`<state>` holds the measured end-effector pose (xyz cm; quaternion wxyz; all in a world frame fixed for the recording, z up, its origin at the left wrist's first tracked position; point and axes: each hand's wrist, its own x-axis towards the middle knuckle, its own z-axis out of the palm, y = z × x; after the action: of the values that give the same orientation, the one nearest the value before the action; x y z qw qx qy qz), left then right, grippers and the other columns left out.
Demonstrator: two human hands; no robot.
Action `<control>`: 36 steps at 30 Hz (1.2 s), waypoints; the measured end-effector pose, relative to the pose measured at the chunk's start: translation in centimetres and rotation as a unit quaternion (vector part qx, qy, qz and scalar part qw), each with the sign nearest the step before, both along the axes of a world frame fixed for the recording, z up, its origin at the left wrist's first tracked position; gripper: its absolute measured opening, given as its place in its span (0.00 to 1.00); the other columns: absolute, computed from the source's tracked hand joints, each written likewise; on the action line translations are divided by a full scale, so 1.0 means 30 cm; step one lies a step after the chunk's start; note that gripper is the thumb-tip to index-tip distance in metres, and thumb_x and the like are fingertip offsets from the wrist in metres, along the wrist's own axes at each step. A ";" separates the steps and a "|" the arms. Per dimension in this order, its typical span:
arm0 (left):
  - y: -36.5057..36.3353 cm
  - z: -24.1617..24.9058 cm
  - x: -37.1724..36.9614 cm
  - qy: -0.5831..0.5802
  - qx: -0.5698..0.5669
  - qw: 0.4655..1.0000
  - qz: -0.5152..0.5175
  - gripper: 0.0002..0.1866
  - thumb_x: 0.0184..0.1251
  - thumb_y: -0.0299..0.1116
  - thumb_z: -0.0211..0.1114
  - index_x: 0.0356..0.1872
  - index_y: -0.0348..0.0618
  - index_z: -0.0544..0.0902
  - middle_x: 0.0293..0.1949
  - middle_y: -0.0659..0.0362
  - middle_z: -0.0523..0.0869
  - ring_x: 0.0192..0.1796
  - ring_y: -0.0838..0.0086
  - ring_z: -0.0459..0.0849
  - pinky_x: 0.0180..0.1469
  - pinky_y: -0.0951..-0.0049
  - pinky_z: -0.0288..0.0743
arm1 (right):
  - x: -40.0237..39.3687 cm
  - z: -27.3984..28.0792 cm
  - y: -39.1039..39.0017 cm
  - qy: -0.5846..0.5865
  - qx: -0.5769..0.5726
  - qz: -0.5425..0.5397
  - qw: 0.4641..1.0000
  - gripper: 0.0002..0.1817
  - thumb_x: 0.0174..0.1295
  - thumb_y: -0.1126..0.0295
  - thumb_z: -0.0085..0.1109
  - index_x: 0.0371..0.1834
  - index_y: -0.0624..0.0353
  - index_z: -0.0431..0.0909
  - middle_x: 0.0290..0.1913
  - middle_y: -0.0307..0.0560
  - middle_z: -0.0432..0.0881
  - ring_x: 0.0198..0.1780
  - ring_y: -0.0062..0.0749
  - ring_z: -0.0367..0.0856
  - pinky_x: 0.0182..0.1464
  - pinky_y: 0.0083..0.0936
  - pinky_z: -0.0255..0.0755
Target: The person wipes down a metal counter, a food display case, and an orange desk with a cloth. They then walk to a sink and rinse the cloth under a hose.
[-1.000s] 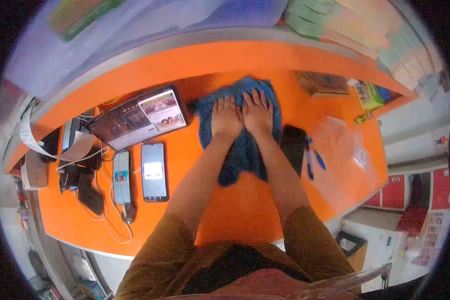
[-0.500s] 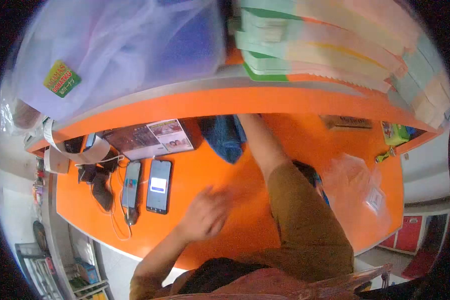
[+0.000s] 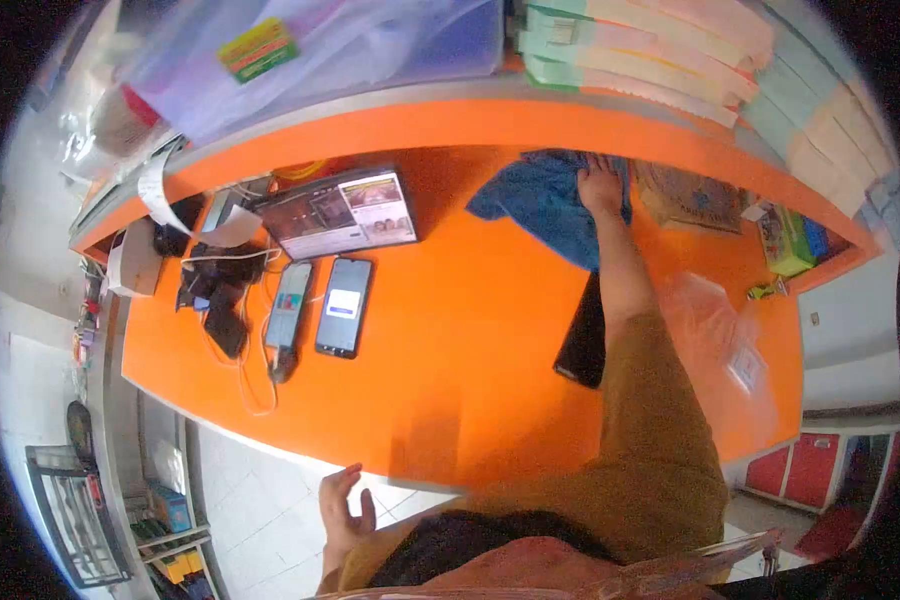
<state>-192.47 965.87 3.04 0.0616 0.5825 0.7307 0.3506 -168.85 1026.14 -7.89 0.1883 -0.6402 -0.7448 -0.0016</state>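
A crumpled blue cloth (image 3: 540,205) lies on the orange counter (image 3: 450,340) at the back, under the upper shelf. My right hand (image 3: 600,185) is stretched far forward and rests flat on the cloth's right part, fingers spread. My left hand (image 3: 342,508) hangs off the counter's near edge, beside my body, fingers apart and holding nothing. A black flat object (image 3: 582,335) lies on the counter just left of my right forearm.
A tablet (image 3: 340,213) with a lit screen stands at the back left. Two phones (image 3: 320,305) lie in front of it, with cables, chargers and a receipt printer (image 3: 135,260) further left. A clear plastic bag (image 3: 720,330), a brown box (image 3: 690,195) and a green pack (image 3: 788,245) lie on the right.
My left hand has left the cloth and dropped below the counter's edge. My right hand has pushed the cloth further back and right. The view has shifted.
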 end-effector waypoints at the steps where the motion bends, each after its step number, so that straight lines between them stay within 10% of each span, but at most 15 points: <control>1: -0.020 0.010 0.015 0.007 0.007 1.000 0.000 0.23 0.49 0.13 0.60 0.49 0.38 0.72 0.46 0.47 0.80 0.45 0.56 0.78 0.48 0.60 0.71 | -0.025 -0.011 -0.043 -0.008 0.014 -0.032 0.999 0.28 0.61 0.57 0.46 0.65 0.54 0.66 0.69 0.52 0.62 0.70 0.49 0.58 0.69 0.50 0.51; 12: -0.574 -0.017 0.197 -0.030 0.033 0.990 0.131 0.19 0.50 0.13 0.58 0.45 0.39 0.75 0.44 0.49 0.81 0.46 0.57 0.79 0.49 0.62 0.72 | -0.511 0.004 -0.884 0.016 0.020 0.127 0.992 0.27 0.60 0.58 0.48 0.60 0.64 0.70 0.68 0.55 0.63 0.71 0.52 0.55 0.69 0.57 0.43; 18: -0.873 0.016 0.351 -0.012 0.094 0.981 0.167 0.16 0.52 0.14 0.58 0.43 0.38 0.76 0.42 0.49 0.82 0.45 0.58 0.79 0.49 0.63 0.72 | -0.603 -0.008 -1.513 0.148 -0.010 0.355 0.923 0.18 0.52 0.74 0.53 0.47 0.69 0.77 0.57 0.60 0.74 0.65 0.53 0.66 0.66 0.50 0.56; 21: -0.966 0.035 0.438 -0.018 0.125 0.976 0.176 0.16 0.50 0.14 0.56 0.42 0.37 0.77 0.40 0.48 0.82 0.44 0.59 0.81 0.50 0.63 0.73 | -0.456 0.002 -1.620 0.211 0.002 0.441 0.872 0.16 0.51 0.78 0.52 0.45 0.68 0.78 0.56 0.59 0.76 0.64 0.49 0.68 0.65 0.43 0.61; 36: -0.999 0.000 0.554 -0.050 0.114 0.991 0.041 0.16 0.53 0.14 0.57 0.44 0.38 0.76 0.43 0.50 0.80 0.46 0.58 0.78 0.51 0.64 0.70 | 0.964 0.021 -1.545 0.139 0.028 0.212 0.967 0.17 0.52 0.78 0.51 0.46 0.70 0.78 0.57 0.59 0.75 0.62 0.49 0.71 0.64 0.35 0.65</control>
<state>-175.86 935.89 3.04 0.0170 0.5370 0.7052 0.4627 -139.92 979.78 -7.26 0.3036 -0.4561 -0.8298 0.1064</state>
